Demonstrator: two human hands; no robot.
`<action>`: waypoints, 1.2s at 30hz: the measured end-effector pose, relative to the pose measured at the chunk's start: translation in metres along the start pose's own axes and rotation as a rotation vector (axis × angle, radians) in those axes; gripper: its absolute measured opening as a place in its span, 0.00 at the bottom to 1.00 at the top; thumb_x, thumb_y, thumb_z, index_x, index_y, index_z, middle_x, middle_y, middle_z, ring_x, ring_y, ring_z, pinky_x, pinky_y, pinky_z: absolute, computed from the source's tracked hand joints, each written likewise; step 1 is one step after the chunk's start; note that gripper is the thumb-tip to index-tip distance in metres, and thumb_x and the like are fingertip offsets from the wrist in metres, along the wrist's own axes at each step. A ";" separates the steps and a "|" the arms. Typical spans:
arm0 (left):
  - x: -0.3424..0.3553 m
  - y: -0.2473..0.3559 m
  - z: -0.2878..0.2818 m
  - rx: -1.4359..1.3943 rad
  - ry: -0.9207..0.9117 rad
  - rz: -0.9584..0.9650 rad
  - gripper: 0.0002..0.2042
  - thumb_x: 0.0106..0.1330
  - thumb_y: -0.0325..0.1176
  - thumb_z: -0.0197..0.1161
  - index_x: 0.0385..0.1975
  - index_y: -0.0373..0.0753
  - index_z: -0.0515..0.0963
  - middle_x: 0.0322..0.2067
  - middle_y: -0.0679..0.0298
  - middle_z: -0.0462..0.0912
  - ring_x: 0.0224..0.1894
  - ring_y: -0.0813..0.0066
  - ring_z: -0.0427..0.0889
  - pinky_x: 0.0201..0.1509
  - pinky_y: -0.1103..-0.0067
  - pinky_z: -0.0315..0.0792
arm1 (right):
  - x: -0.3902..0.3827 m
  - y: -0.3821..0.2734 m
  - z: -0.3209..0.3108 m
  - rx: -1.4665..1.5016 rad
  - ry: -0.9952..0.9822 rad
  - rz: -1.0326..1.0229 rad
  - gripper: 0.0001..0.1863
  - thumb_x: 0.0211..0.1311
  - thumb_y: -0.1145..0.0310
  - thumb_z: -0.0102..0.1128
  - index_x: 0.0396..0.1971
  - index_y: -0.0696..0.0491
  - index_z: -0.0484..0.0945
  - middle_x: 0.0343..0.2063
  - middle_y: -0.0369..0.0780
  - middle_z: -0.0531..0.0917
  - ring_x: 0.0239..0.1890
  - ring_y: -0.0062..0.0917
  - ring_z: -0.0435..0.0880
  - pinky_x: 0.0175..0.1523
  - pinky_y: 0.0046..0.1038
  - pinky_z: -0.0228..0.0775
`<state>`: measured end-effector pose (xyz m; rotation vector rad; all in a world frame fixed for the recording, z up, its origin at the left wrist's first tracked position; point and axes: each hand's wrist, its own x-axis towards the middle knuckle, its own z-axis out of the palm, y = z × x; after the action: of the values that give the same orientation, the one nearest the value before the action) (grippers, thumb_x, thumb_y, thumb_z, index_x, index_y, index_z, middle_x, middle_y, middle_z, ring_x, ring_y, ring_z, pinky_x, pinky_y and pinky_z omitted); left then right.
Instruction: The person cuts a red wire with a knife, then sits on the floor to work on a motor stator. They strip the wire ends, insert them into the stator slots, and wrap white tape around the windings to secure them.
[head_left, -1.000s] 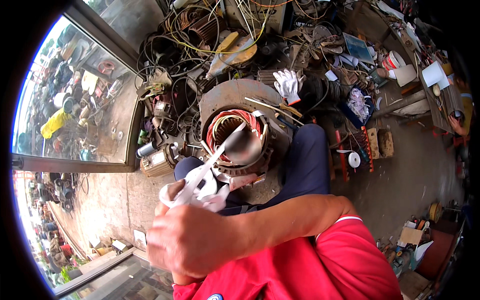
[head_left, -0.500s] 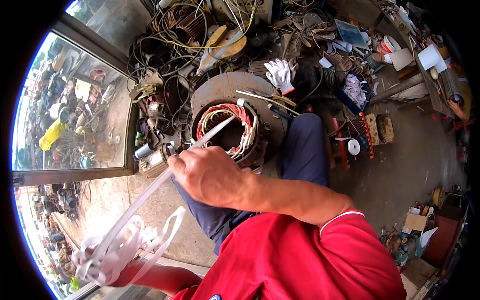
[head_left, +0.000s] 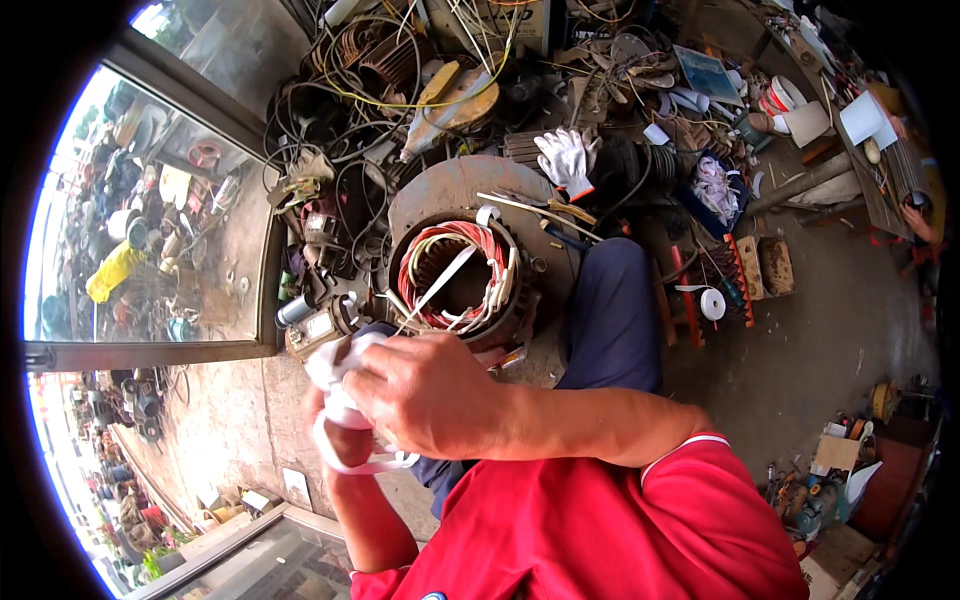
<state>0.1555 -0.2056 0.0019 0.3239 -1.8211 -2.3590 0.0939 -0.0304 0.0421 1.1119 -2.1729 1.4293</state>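
Note:
White cotton-like tape [head_left: 338, 362] is bunched between my hands, close in front of the motor stator [head_left: 522, 292]. My left hand [head_left: 345, 435] is closed round the bundle, partly hidden behind loops of tape and slightly blurred. Beside it, my right hand [head_left: 425, 390] has its fingers curled onto the same tape. A strip [head_left: 440, 280] of the tape runs up from my hands across the stator's opening to the far side of its winding. Red and white wires [head_left: 418, 258] form a ring inside the stator, which stands between my knees.
A white glove [head_left: 566, 162] lies beyond the stator near a blue-handled tool [head_left: 562, 236]. At right are a roll of white tape [head_left: 712, 304] and a blue bin [head_left: 708, 205]. Cables and motor parts are heaped at the back. A glass door [head_left: 150, 230] stands at left.
My left hand has come up from the lower left with the loose tape to meet my right hand. The long stretch of tape between them has gathered into a bunch.

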 end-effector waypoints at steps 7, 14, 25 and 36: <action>0.013 -0.022 0.033 -0.337 -0.163 0.105 0.16 0.72 0.41 0.60 0.50 0.34 0.77 0.45 0.62 0.82 0.46 0.72 0.82 0.51 0.74 0.77 | 0.000 0.012 -0.028 0.149 0.088 0.049 0.10 0.56 0.70 0.63 0.38 0.56 0.80 0.34 0.42 0.82 0.33 0.36 0.82 0.40 0.36 0.76; 0.009 -0.007 0.035 0.136 0.124 0.062 0.18 0.67 0.45 0.67 0.42 0.34 0.80 0.34 0.63 0.83 0.34 0.75 0.82 0.38 0.79 0.76 | -0.043 0.181 -0.073 -0.196 0.257 0.623 0.23 0.67 0.55 0.57 0.23 0.61 0.79 0.27 0.50 0.81 0.32 0.42 0.82 0.41 0.40 0.73; 0.004 0.001 0.048 0.022 0.111 0.016 0.13 0.62 0.34 0.72 0.40 0.32 0.83 0.34 0.63 0.85 0.34 0.75 0.82 0.40 0.79 0.76 | -0.013 0.196 -0.039 0.324 0.168 0.888 0.20 0.57 0.56 0.67 0.30 0.63 0.84 0.26 0.46 0.87 0.29 0.27 0.85 0.39 0.30 0.75; -0.001 0.003 0.038 -0.002 0.034 -0.029 0.17 0.64 0.42 0.71 0.37 0.31 0.83 0.33 0.62 0.85 0.33 0.74 0.83 0.38 0.78 0.78 | 0.003 0.176 -0.045 0.755 0.340 0.775 0.03 0.65 0.77 0.61 0.36 0.59 0.77 0.34 0.40 0.87 0.33 0.16 0.84 0.40 0.18 0.76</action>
<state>0.1465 -0.1709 0.0141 0.3904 -1.8104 -2.3590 -0.0458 0.0429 -0.0475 0.0806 -1.9026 2.6686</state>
